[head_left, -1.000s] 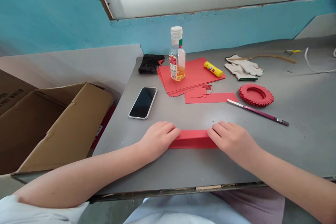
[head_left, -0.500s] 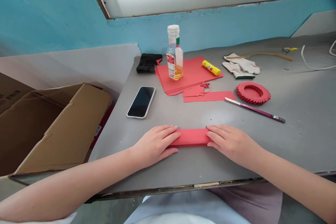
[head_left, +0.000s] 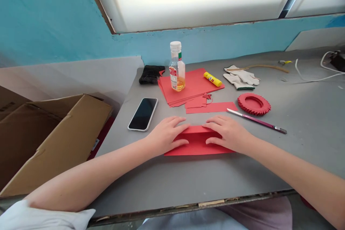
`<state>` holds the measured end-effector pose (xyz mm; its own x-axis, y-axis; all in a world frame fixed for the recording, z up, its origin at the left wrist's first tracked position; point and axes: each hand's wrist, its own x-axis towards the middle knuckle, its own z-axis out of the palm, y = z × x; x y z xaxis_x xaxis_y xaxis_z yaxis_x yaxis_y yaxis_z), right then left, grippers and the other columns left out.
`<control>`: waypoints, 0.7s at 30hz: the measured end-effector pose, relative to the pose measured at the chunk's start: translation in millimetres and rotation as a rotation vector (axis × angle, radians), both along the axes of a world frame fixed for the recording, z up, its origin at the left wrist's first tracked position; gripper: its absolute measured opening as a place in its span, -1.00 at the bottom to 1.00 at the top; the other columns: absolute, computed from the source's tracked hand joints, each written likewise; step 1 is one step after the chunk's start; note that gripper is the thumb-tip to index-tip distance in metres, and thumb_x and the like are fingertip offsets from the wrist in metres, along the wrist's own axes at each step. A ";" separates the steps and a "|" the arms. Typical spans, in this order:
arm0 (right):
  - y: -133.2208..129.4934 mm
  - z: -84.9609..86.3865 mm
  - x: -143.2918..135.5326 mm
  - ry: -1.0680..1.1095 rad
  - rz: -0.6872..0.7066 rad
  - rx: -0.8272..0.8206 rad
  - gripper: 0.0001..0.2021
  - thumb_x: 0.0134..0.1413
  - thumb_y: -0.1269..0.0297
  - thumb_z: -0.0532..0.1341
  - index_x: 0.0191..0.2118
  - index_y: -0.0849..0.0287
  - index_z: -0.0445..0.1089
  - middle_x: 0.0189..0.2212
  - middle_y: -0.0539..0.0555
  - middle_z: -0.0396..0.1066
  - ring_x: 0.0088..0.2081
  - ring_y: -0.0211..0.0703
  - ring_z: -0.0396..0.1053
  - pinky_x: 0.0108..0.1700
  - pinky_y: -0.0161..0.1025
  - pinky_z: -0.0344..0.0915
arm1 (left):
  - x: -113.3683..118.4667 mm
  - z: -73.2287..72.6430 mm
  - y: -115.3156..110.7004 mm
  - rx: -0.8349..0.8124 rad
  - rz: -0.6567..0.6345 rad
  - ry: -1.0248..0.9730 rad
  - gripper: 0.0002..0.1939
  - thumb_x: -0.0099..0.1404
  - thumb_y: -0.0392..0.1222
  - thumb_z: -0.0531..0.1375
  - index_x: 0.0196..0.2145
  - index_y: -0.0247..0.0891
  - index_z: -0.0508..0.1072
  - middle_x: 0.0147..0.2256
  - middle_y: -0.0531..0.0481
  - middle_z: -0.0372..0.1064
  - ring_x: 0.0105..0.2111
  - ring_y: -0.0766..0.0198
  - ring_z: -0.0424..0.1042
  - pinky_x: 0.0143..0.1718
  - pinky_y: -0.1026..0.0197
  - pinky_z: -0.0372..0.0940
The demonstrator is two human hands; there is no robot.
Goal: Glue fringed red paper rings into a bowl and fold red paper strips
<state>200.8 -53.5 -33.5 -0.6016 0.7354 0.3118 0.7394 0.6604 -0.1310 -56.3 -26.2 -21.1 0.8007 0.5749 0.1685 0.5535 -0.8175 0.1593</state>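
A sheet of red paper (head_left: 198, 149) lies near the table's front edge, creased lengthwise, its far flap (head_left: 198, 129) raised over a shaded inner side. On the left end of the paper rests my left hand (head_left: 168, 136), fingers at the flap and thumb spread apart nearer to me. Opposite it, my right hand (head_left: 226, 133) touches the right end in the same way, thumb and fingers apart. The fingertips partly cover the paper's ends. Beyond the hands lie a narrow red paper strip (head_left: 199, 108) and a utility knife (head_left: 258, 121) with its blade out.
Farther back stand a glass bottle (head_left: 177, 73) and a yellow glue stick (head_left: 212, 79) on stacked red sheets (head_left: 168, 95). A phone (head_left: 143, 114) lies left. Rightward are a pleated red paper ring (head_left: 254, 110) and white gloves (head_left: 241, 77). A cardboard box (head_left: 61, 140) stands beside the table.
The folded red paper has been opened out and now spreads wider towards me. Both hands have shifted up along it, with thumbs parted from the fingers. The camera view has tilted slightly.
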 end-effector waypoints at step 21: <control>-8.1 -34.4 3.5 -0.114 -0.007 -0.154 -0.46 0.23 0.12 -0.09 0.26 0.22 -0.12 0.24 0.19 -0.08 0.24 -0.07 -0.10 0.19 -0.01 0.04 | 23.9 -17.2 -3.5 -0.178 -0.099 0.183 -0.21 0.27 0.25 -0.11 0.26 -0.33 -0.18 0.27 -0.21 -0.35 0.26 0.07 -0.36 0.22 -0.03 -0.28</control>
<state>204.2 -61.6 -67.9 -0.6216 0.7733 0.1251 0.7595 0.6341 -0.1455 -32.4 -29.7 -38.3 0.8625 0.4996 -0.0808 0.5047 -0.8372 0.2104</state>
